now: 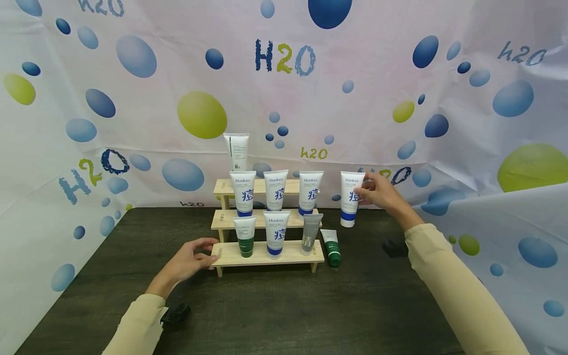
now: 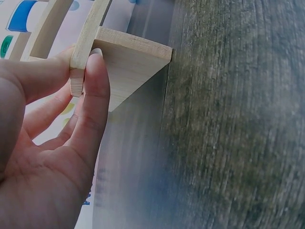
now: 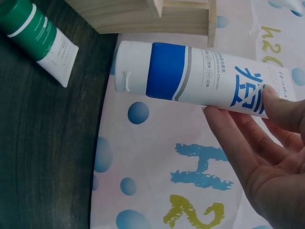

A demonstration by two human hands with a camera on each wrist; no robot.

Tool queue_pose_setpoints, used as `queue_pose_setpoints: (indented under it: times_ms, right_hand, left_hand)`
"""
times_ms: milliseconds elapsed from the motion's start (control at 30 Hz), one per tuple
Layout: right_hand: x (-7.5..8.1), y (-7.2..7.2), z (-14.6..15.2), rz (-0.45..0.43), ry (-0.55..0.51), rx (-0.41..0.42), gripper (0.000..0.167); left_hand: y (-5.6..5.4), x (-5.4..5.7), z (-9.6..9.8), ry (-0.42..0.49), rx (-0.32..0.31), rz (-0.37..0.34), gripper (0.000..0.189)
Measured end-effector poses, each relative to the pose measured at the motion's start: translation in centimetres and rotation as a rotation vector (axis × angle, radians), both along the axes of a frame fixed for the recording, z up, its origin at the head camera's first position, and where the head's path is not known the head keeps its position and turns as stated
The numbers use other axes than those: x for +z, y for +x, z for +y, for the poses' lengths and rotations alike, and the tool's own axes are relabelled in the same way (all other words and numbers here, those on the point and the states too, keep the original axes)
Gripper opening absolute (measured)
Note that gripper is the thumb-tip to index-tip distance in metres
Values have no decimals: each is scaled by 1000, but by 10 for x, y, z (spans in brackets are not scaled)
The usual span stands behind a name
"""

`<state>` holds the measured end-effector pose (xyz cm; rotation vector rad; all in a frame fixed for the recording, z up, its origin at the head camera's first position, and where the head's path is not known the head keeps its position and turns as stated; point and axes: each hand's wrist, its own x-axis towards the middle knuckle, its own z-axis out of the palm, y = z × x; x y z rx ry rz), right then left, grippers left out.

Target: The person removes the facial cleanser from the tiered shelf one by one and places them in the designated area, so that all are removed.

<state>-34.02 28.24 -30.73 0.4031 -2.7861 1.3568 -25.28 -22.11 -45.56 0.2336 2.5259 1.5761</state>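
**Your right hand [image 1: 377, 191] holds a blue-banded tube [image 1: 348, 202] beside the stepped stand [image 1: 293, 186]**

Your right hand is clamped on the blue-banded tube, thumb on its printed face and fingers along its edge. The tube is upright, cap down, in the air to the right of the stepped stand and apart from it. Your left hand [image 1: 195, 256] pinches the left end of the lowest shelf [image 1: 260, 249], thumb above the board and a finger beneath.

The stepped stand has 3 levels and sits on a dark table [image 1: 288, 305]. On the lowest shelf you have 3 tubes, cap down: a green-based tube [image 1: 245, 234] at left, a white-and-blue tube [image 1: 276, 234] in the middle and a grey tube [image 1: 311, 232] at right, tilted slightly. The middle shelf [image 1: 294, 221] bears 3 more white-and-blue tubes in a row. A white tube [image 1: 238, 150] shows at the top level's left end, its base hidden from you. Just beside the stand's right end, a green-and-white tube [image 1: 332, 249] lies on the table, cap toward you. Behind hangs a printed cloth [image 1: 372, 88].
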Motion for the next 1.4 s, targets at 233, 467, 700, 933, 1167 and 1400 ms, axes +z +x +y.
queue_pose_setpoints:
  times_ms: [233, 467, 700, 933, 1167, 1400]
  right_hand:
    - [-8, 1, 5, -8, 23, 7, 41]
    - [-17, 2, 12, -22, 72, 2, 39]
    - [-23, 6, 19, -38, 69, 56, 40]
    - [-31, 7, 22, -74, 69, 102, 41]
    - [-39, 6, 26, -107, 90, 93, 44]
    - [-47, 3, 30, -129, 77, 83, 39]
  left_hand:
    - [0, -1, 0, 3, -2, -1, 57]
    - [0, -1, 0, -3, 1, -4, 57]
    - [0, -1, 0, -5, 3, -10, 57]
    - [0, -2, 1, -8, 9, -12, 57]
    - [0, -1, 0, -11, 5, -9, 57]
    - [1, 1, 0, -11, -4, -3, 57]
